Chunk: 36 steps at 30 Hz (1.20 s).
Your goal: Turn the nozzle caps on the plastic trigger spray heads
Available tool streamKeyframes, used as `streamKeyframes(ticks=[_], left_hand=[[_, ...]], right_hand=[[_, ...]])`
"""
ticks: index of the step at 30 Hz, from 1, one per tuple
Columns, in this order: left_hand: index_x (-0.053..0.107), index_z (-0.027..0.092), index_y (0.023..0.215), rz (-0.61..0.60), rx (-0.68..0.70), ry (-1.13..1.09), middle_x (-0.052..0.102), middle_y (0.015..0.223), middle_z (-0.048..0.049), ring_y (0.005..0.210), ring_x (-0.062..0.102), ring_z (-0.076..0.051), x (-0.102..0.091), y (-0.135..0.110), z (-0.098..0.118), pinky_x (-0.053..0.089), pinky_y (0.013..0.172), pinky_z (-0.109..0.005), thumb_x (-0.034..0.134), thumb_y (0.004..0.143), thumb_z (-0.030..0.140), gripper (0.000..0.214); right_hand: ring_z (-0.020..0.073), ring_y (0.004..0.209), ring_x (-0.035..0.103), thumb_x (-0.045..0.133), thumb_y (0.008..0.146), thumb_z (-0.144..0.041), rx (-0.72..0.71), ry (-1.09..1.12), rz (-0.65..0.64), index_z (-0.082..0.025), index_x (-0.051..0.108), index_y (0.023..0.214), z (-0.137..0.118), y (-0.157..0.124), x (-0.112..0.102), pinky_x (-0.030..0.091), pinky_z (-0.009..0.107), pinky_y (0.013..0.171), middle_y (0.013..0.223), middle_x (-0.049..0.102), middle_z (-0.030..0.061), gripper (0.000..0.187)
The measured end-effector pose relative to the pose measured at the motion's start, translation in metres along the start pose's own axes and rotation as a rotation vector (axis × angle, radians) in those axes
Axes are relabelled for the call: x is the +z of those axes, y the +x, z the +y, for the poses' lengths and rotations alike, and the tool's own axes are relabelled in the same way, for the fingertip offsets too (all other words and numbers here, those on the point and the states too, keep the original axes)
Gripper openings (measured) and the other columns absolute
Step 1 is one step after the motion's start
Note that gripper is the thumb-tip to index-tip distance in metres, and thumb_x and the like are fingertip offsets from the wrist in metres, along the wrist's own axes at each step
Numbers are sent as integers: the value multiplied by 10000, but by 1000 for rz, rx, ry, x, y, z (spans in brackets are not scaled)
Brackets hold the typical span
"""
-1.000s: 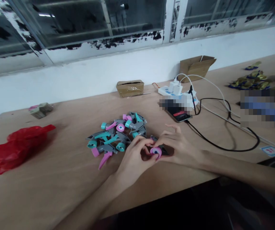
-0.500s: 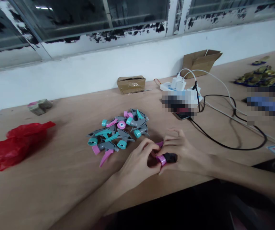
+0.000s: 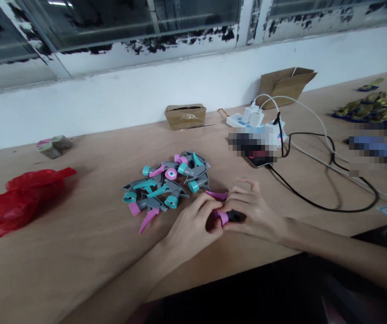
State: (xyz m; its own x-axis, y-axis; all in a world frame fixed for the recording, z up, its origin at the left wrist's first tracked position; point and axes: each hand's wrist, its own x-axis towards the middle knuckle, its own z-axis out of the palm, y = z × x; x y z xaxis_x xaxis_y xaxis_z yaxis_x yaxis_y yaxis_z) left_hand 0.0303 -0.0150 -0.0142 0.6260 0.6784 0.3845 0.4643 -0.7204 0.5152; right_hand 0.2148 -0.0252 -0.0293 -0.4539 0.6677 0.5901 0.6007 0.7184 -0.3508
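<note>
Between my two hands, near the table's front edge, is a trigger spray head [image 3: 223, 218] with a pink collar, a pink trigger and a dark body. My left hand [image 3: 193, 220] pinches it at the collar side with thumb and fingers. Fingers of my right hand [image 3: 255, 211] wrap round the dark body, hiding much of it. The pink trigger sticks out above, between the hands. Just left of my hands lies a loose pile of trigger spray heads [image 3: 166, 180], grey with turquoise or pink collars and triggers.
A red plastic bag [image 3: 24, 198] lies at the left, with a small greyish block [image 3: 55, 147] behind it. Cardboard boxes [image 3: 185, 117] stand by the wall. A power strip [image 3: 237, 120], a phone [image 3: 260, 162] and a black cable [image 3: 314, 208] are at the right, near gold-and-blue parts [image 3: 368, 110].
The held spray head has turned a little, so more of its pink trigger shows to the upper left. Both hands keep their grip and have shifted only slightly.
</note>
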Motion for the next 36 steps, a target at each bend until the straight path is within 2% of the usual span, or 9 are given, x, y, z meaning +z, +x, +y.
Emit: streamKeyframes(ticks=[3, 8, 12, 14, 17, 23, 28, 32, 36], left_hand=[[555, 177, 928, 45, -69, -73, 562, 962, -38, 779, 591, -134, -6, 3, -4, 537, 644, -252, 534, 731, 73, 223], [561, 205, 992, -5, -181, -245, 542, 995, -23, 803, 584, -119, -16, 8, -7, 539, 635, -222, 610, 723, 95, 295], [536, 191, 959, 127, -269, -285, 547, 976, -22, 813, 592, -112, -16, 7, -1, 535, 657, -224, 601, 768, 131, 211], [539, 180, 880, 189, -264, -255, 545, 936, -17, 816, 585, -113, -15, 5, 3, 528, 662, -225, 601, 785, 166, 114], [572, 178, 834, 210, -221, -187, 530, 928, -21, 825, 572, -113, -14, 4, 7, 517, 633, -209, 585, 808, 188, 31], [624, 199, 957, 217, -125, -114, 515, 971, -34, 867, 563, -124, -10, 1, 7, 531, 700, -243, 558, 821, 151, 158], [598, 205, 1034, 203, -127, -77, 502, 1043, -55, 932, 545, -152, -2, -3, 8, 527, 765, -299, 516, 832, 124, 233], [590, 199, 1022, 200, -124, -37, 496, 1069, -66, 968, 532, -175, 1, -3, 8, 497, 839, -355, 511, 828, 126, 223], [596, 191, 957, 175, -165, -77, 504, 1021, -52, 937, 536, -159, 0, 1, 7, 487, 820, -316, 506, 839, 134, 158]], right_hand=[[131, 771, 556, 599, 782, -404, -13, -6, 1, -202, 582, 770, 4, 10, 1, 199, 412, 978, 715, 608, -31, 203], [134, 756, 570, 662, 698, -471, -2, 54, 7, -211, 597, 788, 11, 22, 3, 221, 414, 972, 712, 618, -27, 282], [145, 768, 587, 708, 648, -454, 67, 133, 61, -218, 598, 819, 13, 23, 6, 244, 417, 961, 747, 650, -18, 311], [145, 762, 588, 723, 639, -432, 94, 149, 95, -221, 597, 826, 12, 22, 6, 255, 413, 952, 747, 654, -23, 309], [145, 757, 586, 728, 637, -424, 111, 150, 137, -224, 598, 840, 12, 20, 6, 277, 405, 928, 748, 651, -26, 313], [143, 749, 584, 733, 657, -367, 69, 120, 185, -231, 596, 868, 13, 15, 6, 301, 395, 897, 759, 636, -25, 286], [152, 753, 586, 725, 679, -311, 47, 112, 203, -228, 597, 874, 14, 12, 6, 338, 401, 861, 759, 638, -16, 247], [151, 762, 587, 700, 707, -295, 50, 168, 190, -223, 600, 886, 14, 12, 7, 383, 407, 876, 763, 641, -10, 217], [145, 760, 582, 709, 694, -307, 39, 213, 172, -201, 602, 870, 13, 13, 7, 391, 416, 915, 743, 635, -6, 231]])
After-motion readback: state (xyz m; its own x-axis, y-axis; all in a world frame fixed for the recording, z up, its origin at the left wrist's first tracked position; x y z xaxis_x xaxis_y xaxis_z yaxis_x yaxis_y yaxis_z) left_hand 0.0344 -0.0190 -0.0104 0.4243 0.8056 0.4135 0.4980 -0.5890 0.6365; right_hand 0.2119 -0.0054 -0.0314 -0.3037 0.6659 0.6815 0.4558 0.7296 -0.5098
